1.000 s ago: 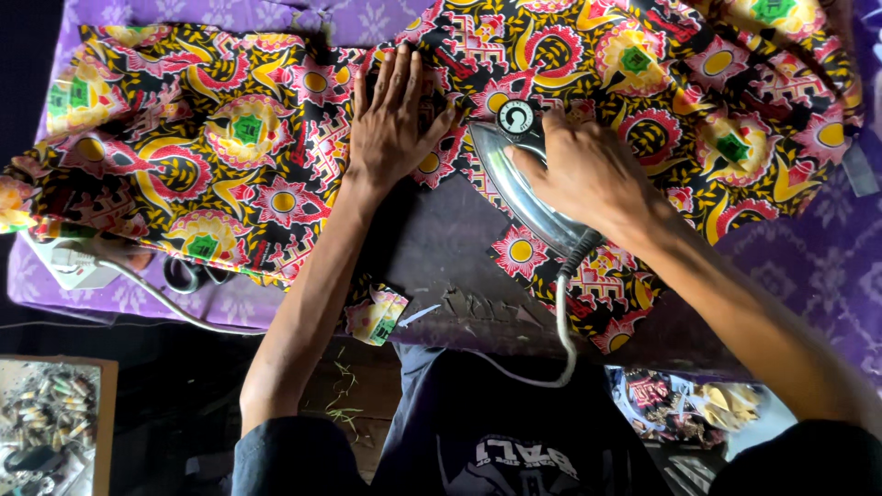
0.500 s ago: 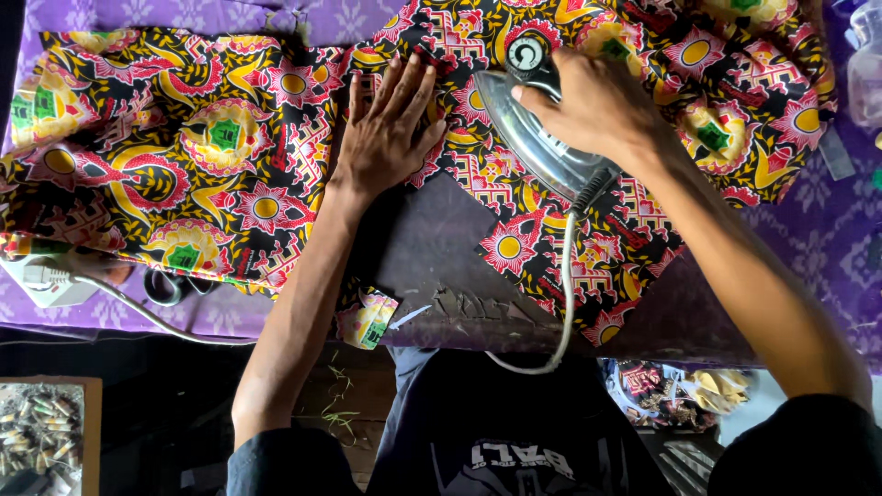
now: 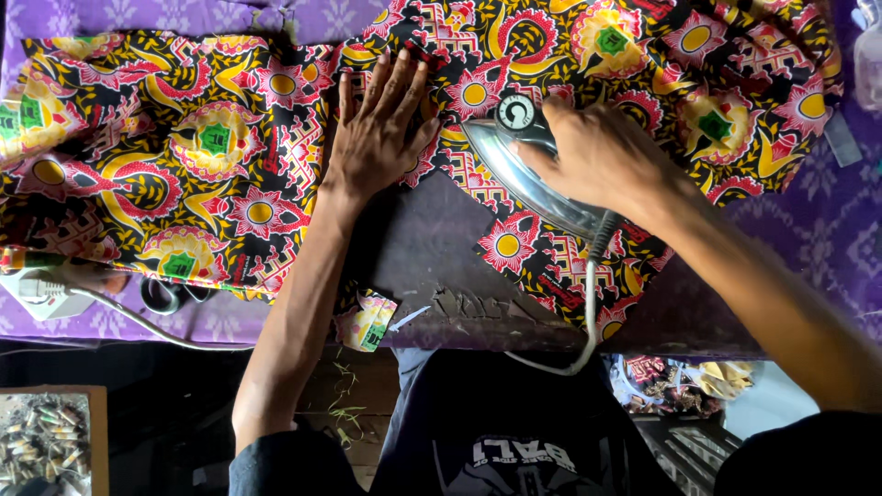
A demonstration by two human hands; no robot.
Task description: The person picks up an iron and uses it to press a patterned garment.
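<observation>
The cloth (image 3: 230, 156) was black with red and yellow flowers, spread across the table (image 3: 413, 248). The left hand (image 3: 381, 138) lay flat and open on it. The right hand (image 3: 602, 156) gripped the iron (image 3: 514, 170).

The surface (image 3: 432, 266) is dark and worn, with a chipped front edge, and a purple patterned cloth (image 3: 827, 239) covers much of it. A bright batik fabric (image 3: 211, 156) in red, yellow and black spreads across the top. An electric iron (image 3: 524, 170) rests on that fabric. A white plug adapter (image 3: 41, 292) and black scissors (image 3: 170, 296) lie at the left front edge.
</observation>
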